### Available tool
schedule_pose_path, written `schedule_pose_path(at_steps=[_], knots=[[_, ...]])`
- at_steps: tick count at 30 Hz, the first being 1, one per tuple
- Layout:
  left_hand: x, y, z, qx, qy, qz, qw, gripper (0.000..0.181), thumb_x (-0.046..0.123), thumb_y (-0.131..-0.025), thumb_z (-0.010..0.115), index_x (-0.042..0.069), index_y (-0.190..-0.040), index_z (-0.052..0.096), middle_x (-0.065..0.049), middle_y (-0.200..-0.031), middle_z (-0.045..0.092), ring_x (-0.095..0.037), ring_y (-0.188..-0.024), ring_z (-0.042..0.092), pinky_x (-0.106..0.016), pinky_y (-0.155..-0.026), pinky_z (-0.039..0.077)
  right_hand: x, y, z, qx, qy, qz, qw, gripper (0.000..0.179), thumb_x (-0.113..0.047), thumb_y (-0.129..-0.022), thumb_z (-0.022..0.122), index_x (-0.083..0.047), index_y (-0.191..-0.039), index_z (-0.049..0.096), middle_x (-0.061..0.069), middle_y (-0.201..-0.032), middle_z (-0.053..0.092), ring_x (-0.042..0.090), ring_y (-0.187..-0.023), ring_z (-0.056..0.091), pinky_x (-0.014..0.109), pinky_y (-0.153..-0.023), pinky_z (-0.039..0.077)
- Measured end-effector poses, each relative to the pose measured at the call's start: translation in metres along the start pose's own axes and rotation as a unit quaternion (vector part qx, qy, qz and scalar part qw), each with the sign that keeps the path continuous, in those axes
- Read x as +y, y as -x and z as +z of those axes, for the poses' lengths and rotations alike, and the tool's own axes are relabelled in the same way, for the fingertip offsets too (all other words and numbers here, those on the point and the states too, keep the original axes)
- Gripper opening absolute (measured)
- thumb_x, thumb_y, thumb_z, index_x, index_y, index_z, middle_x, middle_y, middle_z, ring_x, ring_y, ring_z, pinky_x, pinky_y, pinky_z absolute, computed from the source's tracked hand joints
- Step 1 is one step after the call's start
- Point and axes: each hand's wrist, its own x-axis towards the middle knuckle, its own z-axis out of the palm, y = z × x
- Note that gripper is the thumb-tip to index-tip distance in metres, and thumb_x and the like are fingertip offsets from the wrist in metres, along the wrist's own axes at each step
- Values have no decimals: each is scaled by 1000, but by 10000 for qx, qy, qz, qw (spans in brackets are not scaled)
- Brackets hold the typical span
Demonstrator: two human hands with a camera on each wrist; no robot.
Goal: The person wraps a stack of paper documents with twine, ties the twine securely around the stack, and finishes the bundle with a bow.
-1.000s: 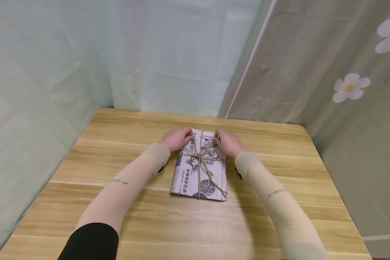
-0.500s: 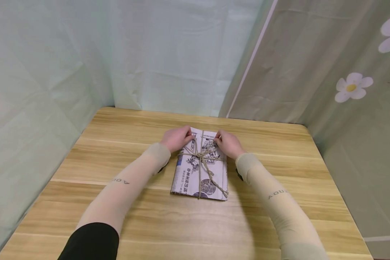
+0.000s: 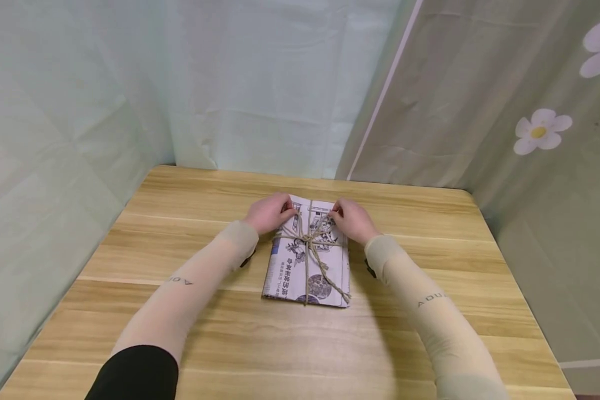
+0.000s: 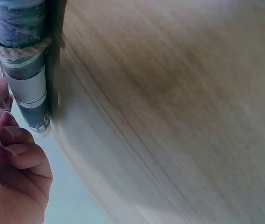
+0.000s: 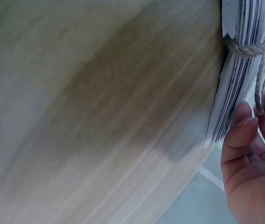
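Note:
A flat bundle of folded newspaper (image 3: 327, 258) lies on the wooden table, tied crosswise with brown twine (image 3: 306, 239) knotted into a bow near its middle. At the bundle's upper left, my left hand (image 3: 271, 214) pinches one loop of the bow between thumb and fingers. Opposite it, my right hand (image 3: 354, 221) pinches the other loop. The left wrist view shows the folded spine (image 4: 27, 86) with a twine band (image 4: 23, 50) round it, beside my curled fingers. In the right wrist view, layered page edges (image 5: 233, 88) stand next to the pinched twine end (image 5: 259, 100).
The wood-grain table (image 3: 180, 222) reaches to pale curtains (image 3: 280, 83) behind and at the left. A grey-brown curtain (image 3: 440, 111) with flower prints hangs at the back right. Loose braided twine tails (image 3: 332, 283) lie over the bundle's lower right.
My left hand has shifted very slightly left and my right hand slightly right, both still pinching the twine loops. The bundle stays in place.

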Motion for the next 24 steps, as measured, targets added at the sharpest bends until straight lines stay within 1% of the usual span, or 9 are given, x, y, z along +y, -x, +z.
schedule_pose_path(at_steps=[6,13,16,20,24], knots=[[-1,1,-2,-33,75,-40,10000,21,36,-102,64,15,-102,62,-2,-91,60,-19,-77,57,-36,-68,49,1,0,-1,108,-19,-32,9999,18,-25,-105,60,-9,-111,62,8,-104,62,25,-91,60,42,-80,52],[-1,1,-3,89,219,119,9997,20,31,-101,66,13,-108,66,-3,-96,62,-20,-85,59,-38,-78,52,2,1,-3,166,3,-156,9997,18,-25,-104,61,-8,-109,62,9,-104,61,26,-92,59,43,-83,52],[-1,2,-5,81,338,79,9994,20,30,-101,66,12,-111,67,-3,-99,61,-20,-87,59,-39,-79,52,1,2,-3,165,-16,-199,9997,18,-25,-104,60,-8,-110,62,9,-105,62,26,-93,60,43,-84,52],[-2,5,-12,11,531,-101,9985,25,33,-103,62,13,-118,66,-3,-109,60,-22,-94,61,-42,-83,52,4,4,-7,154,-20,-225,9996,21,-27,-105,58,-8,-113,62,10,-109,63,26,-96,61,45,-86,52],[-11,11,-26,82,483,-104,9987,38,38,-105,58,12,-132,62,-8,-129,58,-28,-112,60,-49,-97,51,8,13,-21,173,23,-222,9996,30,-31,-106,57,-6,-122,61,13,-120,64,30,-102,63,49,-89,52]])
